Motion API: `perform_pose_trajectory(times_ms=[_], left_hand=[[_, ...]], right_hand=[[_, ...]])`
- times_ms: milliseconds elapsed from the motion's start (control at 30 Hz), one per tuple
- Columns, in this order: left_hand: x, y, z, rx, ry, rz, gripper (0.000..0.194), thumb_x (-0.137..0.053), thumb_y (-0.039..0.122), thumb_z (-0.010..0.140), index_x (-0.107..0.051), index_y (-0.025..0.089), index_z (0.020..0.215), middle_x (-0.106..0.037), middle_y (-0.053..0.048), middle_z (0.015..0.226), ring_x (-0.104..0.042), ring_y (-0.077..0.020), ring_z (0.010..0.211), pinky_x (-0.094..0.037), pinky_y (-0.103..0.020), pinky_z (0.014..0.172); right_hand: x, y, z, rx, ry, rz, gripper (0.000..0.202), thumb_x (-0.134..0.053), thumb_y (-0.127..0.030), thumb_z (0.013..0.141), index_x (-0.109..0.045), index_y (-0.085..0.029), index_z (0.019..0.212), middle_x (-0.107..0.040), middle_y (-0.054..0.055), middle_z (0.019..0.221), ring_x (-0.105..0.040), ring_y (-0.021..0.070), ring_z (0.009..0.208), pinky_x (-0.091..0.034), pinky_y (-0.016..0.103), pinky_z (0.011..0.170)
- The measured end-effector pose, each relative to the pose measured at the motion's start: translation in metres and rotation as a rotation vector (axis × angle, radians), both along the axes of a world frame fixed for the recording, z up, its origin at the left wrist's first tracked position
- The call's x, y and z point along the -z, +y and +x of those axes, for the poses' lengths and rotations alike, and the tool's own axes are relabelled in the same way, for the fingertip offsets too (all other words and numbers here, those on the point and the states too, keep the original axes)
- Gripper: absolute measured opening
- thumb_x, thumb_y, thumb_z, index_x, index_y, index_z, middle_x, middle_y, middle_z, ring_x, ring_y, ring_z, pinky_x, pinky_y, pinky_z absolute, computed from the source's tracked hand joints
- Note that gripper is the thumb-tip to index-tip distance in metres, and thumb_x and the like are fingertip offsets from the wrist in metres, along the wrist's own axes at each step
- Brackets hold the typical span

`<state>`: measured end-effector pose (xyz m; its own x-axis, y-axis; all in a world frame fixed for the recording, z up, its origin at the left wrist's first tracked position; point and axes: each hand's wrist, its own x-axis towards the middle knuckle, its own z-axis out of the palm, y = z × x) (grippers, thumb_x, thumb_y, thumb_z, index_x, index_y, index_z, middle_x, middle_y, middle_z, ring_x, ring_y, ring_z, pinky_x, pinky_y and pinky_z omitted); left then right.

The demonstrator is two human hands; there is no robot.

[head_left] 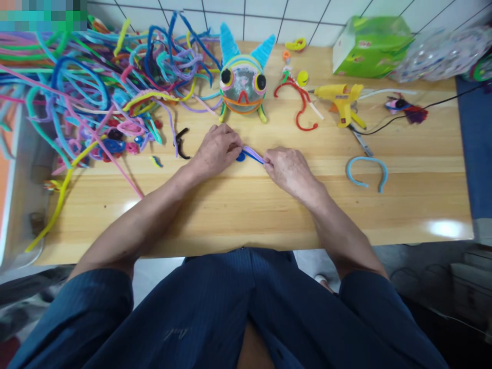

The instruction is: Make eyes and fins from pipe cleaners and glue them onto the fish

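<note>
A short strip of purple and dark blue pipe cleaners point(253, 155) stretches between my two hands above the wooden table. Its left end, beside a small blue coil point(241, 157), is pinched in the fingers of my left hand point(220, 148). The closed fingers of my right hand point(289, 168) grip the other end. Just beyond my hands stands a creature figure point(243, 84) with blue ears, round black eyes and an orange mouth. A black curved piece point(182, 143) lies left of my left hand.
Many coloured pipe cleaners point(88, 92) are heaped at the left. Toward the right are a yellow glue gun point(340, 97) with a black cord, scissors point(362, 141), a light blue curved piece point(368, 160) and red bent pieces point(302, 102). A green box point(371, 48) stands at the back.
</note>
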<state>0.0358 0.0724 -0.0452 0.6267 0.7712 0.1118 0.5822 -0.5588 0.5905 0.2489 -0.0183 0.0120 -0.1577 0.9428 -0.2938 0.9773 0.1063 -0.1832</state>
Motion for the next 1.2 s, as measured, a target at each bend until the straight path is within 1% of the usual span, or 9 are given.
perform_pose_trajectory(times_ms=[167,367,633,733,833,933,1067,1133,1200], left_hand=[[0.004,0.004,0.000,0.030,0.007,0.026,0.013,-0.064,0.020,0.094,-0.076,0.022,0.093,-0.070,-0.007,0.098,-0.064,-0.0281,0.106,-0.049,-0.050,0.107],[0.010,0.011,0.004,0.073,0.038,0.048,0.014,-0.062,0.018,0.093,-0.070,0.024,0.084,-0.068,-0.009,0.094,-0.062,-0.0287,0.104,-0.051,-0.048,0.105],[0.013,0.012,0.004,0.119,0.071,0.045,0.009,-0.062,0.016,0.092,-0.068,0.022,0.088,-0.067,-0.010,0.101,-0.063,-0.0308,0.110,-0.050,-0.050,0.111],[0.011,0.011,0.002,0.141,0.072,0.061,0.010,-0.060,0.015,0.093,-0.066,0.022,0.089,-0.068,-0.010,0.102,-0.065,-0.0303,0.109,-0.052,-0.051,0.109],[0.007,0.011,-0.001,0.166,0.060,0.069,0.010,-0.061,0.015,0.092,-0.065,0.023,0.089,-0.068,-0.010,0.102,-0.066,-0.0297,0.106,-0.055,-0.050,0.104],[0.002,0.011,-0.007,0.165,0.018,0.043,0.011,-0.061,0.014,0.090,-0.062,0.024,0.087,-0.069,-0.010,0.099,-0.067,-0.0280,0.101,-0.058,-0.046,0.096],[-0.014,0.010,-0.014,0.096,-0.078,-0.028,0.010,-0.063,0.014,0.085,-0.061,0.023,0.086,-0.070,-0.007,0.095,-0.068,-0.0236,0.092,-0.057,-0.039,0.085],[-0.024,0.007,-0.015,0.032,-0.155,-0.078,0.008,-0.064,0.015,0.084,-0.061,0.023,0.085,-0.071,-0.005,0.093,-0.067,-0.0204,0.086,-0.056,-0.036,0.081],[-0.032,0.002,-0.014,-0.013,-0.246,-0.142,0.006,-0.063,0.017,0.084,-0.061,0.022,0.085,-0.071,-0.003,0.088,-0.065,-0.0176,0.080,-0.053,-0.032,0.076]], right_hand=[[0.001,0.000,0.001,0.000,0.012,0.009,0.030,-0.051,-0.018,0.106,-0.080,-0.015,0.114,-0.081,0.016,0.110,-0.073,0.0273,0.097,-0.048,0.037,0.082],[0.004,0.000,0.003,0.008,0.051,0.030,0.028,-0.052,-0.018,0.105,-0.080,-0.017,0.109,-0.081,0.014,0.105,-0.072,0.0260,0.094,-0.048,0.036,0.082],[0.002,-0.002,0.001,0.004,0.049,0.024,0.029,-0.051,-0.017,0.106,-0.079,-0.014,0.111,-0.081,0.017,0.109,-0.073,0.0281,0.097,-0.049,0.038,0.083],[0.003,-0.001,0.003,0.018,0.091,0.022,0.027,-0.053,-0.016,0.104,-0.080,-0.016,0.108,-0.081,0.015,0.107,-0.073,0.0268,0.097,-0.049,0.037,0.085],[0.002,0.001,0.010,0.040,0.169,0.027,0.023,-0.059,-0.016,0.101,-0.081,-0.020,0.101,-0.082,0.010,0.100,-0.073,0.0247,0.092,-0.049,0.035,0.083],[0.000,0.004,0.022,0.101,0.255,0.057,0.020,-0.064,-0.016,0.096,-0.083,-0.022,0.098,-0.083,0.006,0.093,-0.073,0.0221,0.085,-0.049,0.033,0.078],[0.004,0.008,0.039,0.183,0.281,0.056,0.017,-0.067,-0.017,0.093,-0.083,-0.020,0.092,-0.081,0.005,0.084,-0.072,0.0208,0.077,-0.048,0.033,0.074],[0.007,0.011,0.044,0.179,0.269,0.054,0.015,-0.069,-0.016,0.091,-0.083,-0.019,0.093,-0.082,0.006,0.086,-0.073,0.0217,0.080,-0.049,0.033,0.075],[0.010,0.013,0.047,0.174,0.273,0.116,0.017,-0.073,-0.018,0.089,-0.083,-0.018,0.102,-0.082,0.009,0.097,-0.074,0.0234,0.087,-0.051,0.034,0.079]])
